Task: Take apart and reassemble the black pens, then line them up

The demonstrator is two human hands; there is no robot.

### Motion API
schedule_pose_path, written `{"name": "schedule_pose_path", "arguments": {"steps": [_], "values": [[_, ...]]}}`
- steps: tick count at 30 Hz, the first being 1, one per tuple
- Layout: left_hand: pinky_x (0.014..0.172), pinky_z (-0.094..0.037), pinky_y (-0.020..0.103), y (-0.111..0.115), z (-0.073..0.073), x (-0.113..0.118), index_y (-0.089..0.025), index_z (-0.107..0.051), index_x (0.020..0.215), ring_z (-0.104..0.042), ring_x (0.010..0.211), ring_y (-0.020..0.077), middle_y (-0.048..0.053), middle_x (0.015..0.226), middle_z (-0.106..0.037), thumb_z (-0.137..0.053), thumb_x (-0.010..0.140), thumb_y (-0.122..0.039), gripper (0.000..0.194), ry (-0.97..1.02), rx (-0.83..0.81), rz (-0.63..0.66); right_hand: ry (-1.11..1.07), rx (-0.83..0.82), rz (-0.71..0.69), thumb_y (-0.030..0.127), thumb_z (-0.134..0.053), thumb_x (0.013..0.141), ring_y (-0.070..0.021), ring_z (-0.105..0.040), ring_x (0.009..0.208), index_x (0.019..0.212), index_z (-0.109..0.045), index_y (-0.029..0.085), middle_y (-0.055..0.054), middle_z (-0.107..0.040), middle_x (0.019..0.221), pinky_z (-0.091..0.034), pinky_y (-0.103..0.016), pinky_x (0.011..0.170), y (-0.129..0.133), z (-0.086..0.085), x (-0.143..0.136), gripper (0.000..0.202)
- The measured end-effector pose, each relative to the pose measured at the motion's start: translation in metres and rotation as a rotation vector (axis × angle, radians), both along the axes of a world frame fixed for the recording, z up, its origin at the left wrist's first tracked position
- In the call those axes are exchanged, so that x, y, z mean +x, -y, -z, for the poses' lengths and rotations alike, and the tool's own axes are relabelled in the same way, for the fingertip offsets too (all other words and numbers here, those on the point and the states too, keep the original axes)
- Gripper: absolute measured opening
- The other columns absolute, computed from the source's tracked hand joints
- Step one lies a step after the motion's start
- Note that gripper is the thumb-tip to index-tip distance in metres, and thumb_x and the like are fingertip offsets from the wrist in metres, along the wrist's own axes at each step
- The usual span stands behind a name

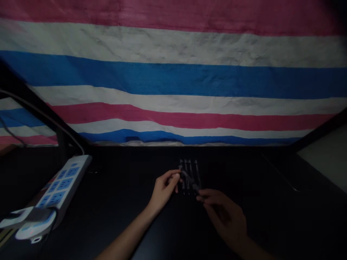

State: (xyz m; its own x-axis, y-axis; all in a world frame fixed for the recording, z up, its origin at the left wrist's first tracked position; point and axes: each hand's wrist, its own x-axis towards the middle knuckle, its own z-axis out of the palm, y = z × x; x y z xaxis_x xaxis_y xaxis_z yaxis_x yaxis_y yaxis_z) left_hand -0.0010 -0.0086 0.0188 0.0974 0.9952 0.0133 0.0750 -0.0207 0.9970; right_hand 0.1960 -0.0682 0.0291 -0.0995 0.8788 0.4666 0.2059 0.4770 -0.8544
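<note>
A dark, slim pen slants between my hands, somewhat blurred. My left hand has its fingers pinched at the pen's upper-left end. At the lower-right end, the fingertips of my right hand are closed on the same pen. Behind and beneath it, several similar slim pens lie side by side on the black tabletop, their pointed ends facing away from me. Dim light and my hands hide parts of them.
On the left lies a white power strip with blue socket faces and a plug with a cable in its near end. A striped red, white and blue sheet hangs behind the table. Dark slanted frame bars flank it.
</note>
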Motion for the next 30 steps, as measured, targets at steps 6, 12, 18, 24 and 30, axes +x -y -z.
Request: {"name": "schedule_pose_path", "arguments": {"steps": [6,12,18,24,30], "values": [[0.048,-0.032,0.02,0.001,0.002,0.005,-0.01,-0.067,0.093,-0.038,0.044,0.0057,-0.002,0.057,-0.053,-0.064,0.081,-0.045,0.037,0.416,-0.211,0.024,0.046,-0.068,-0.225,0.016,-0.053,0.088,-0.0179,-0.067,0.09,0.091,-0.061,0.023,-0.008,-0.066,0.099,-0.054,-0.03,0.079,0.007,0.006,-0.01,0.011],[0.05,-0.028,0.019,0.003,-0.001,0.007,-0.011,-0.068,0.088,-0.038,0.047,0.0058,-0.004,0.052,-0.049,-0.068,0.079,-0.039,0.03,0.51,-0.281,0.083,-0.495,-0.927,-0.527,0.049,-0.053,0.087,-0.0178,-0.069,0.069,0.124,-0.048,0.019,-0.014,-0.064,0.106,-0.054,-0.031,0.06,0.001,0.016,-0.014,0.048],[0.047,-0.02,0.021,0.006,0.0,0.007,-0.01,-0.069,0.08,-0.032,0.043,0.0046,-0.004,0.048,-0.046,-0.068,0.078,-0.037,0.027,0.434,-0.275,0.114,-0.52,-1.181,-0.585,0.047,-0.058,0.085,-0.0136,-0.064,0.054,0.088,-0.062,0.009,-0.006,-0.066,0.069,-0.042,-0.02,0.047,-0.001,0.022,-0.013,0.038],[0.047,-0.02,0.022,0.008,-0.001,0.005,-0.011,-0.07,0.08,-0.031,0.043,0.0047,-0.005,0.044,-0.044,-0.067,0.079,-0.038,0.028,0.425,-0.252,0.1,-0.452,-1.174,-0.47,0.05,-0.064,0.079,-0.0134,-0.064,0.051,0.081,-0.064,0.008,-0.006,-0.065,0.064,-0.043,-0.02,0.047,-0.002,0.018,-0.014,0.042],[0.047,-0.022,0.021,0.009,-0.002,0.005,-0.011,-0.071,0.079,-0.033,0.042,0.0047,-0.005,0.044,-0.045,-0.069,0.078,-0.038,0.028,0.429,-0.235,0.087,-0.431,-1.13,-0.408,0.05,-0.066,0.077,-0.012,-0.064,0.048,0.079,-0.065,0.008,-0.004,-0.064,0.061,-0.042,-0.018,0.045,-0.001,0.021,-0.015,0.042]]}}
